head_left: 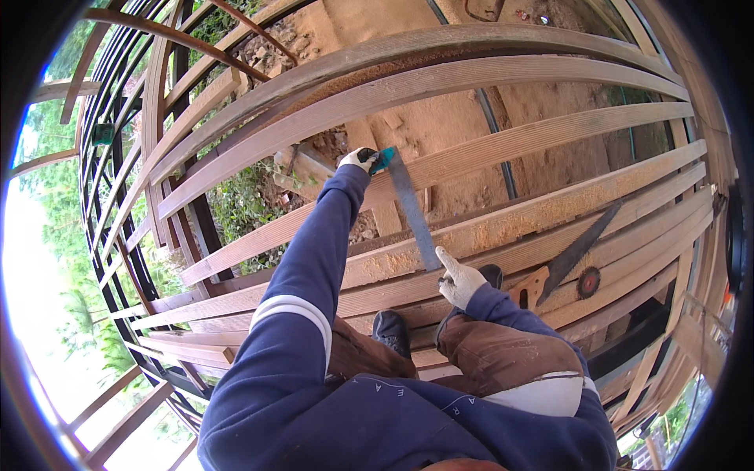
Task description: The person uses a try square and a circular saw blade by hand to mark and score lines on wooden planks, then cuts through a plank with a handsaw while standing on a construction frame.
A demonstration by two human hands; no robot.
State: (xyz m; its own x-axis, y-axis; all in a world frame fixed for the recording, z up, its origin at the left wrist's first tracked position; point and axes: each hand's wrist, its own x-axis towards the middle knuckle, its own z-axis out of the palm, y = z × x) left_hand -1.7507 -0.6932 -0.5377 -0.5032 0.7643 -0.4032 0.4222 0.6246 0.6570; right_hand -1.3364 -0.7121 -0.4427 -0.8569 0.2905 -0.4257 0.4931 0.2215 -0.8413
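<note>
Teal-handled blade (411, 206), left hand (359, 160) with fingers gripping handle (384, 160), right hand (461, 283) near tip, grip unclear, white-lettered navy sweatshirt (408, 428)

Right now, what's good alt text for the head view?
A gloved left hand grips a teal-handled, grey-bladed tool across wooden boards, its tip by the gloved right hand; a wooden-handled handsaw and a round saw blade lie to the right.

Circular blade (587, 282), green foliage (243, 206), brown earth (550, 101)
</note>
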